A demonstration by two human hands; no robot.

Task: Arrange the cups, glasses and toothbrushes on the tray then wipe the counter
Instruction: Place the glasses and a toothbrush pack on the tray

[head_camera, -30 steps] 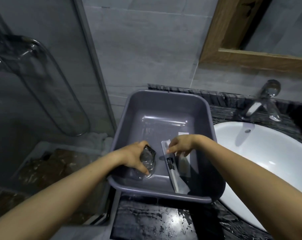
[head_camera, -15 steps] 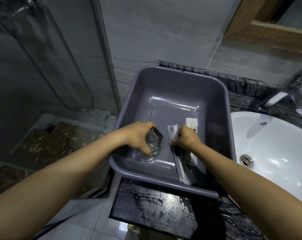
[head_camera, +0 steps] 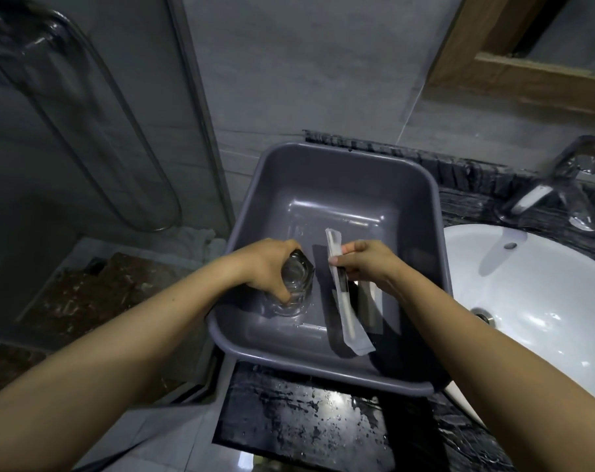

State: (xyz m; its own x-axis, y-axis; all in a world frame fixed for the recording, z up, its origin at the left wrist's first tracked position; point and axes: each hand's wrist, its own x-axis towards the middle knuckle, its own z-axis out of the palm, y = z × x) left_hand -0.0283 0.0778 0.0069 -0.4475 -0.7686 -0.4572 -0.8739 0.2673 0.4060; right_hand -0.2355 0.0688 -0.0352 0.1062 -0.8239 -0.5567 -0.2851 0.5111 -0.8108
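A deep grey plastic tray (head_camera: 337, 172) stands on the dark marble counter (head_camera: 306, 424), left of the basin. Inside it, near the front left, my left hand (head_camera: 269, 267) is shut on a clear faceted glass (head_camera: 294, 287) that rests on the tray floor. To its right my right hand (head_camera: 364, 264) pinches a wrapped toothbrush (head_camera: 345, 301), a long white sachet with a dark handle showing, lying lengthwise. A second white wrapped toothbrush (head_camera: 372, 301) lies partly under my right wrist.
A white basin (head_camera: 534, 301) with a chrome tap (head_camera: 558, 185) is to the right. The counter's front is wet. A glass shower screen (head_camera: 85, 148) and a shower floor with a white towel (head_camera: 200, 243) lie to the left. A wood-framed mirror (head_camera: 514, 80) hangs above.
My right hand has lifted the upper end of the wrapped toothbrush and shifted it slightly. My left hand stays on the glass. The camera has tilted down and nearer.
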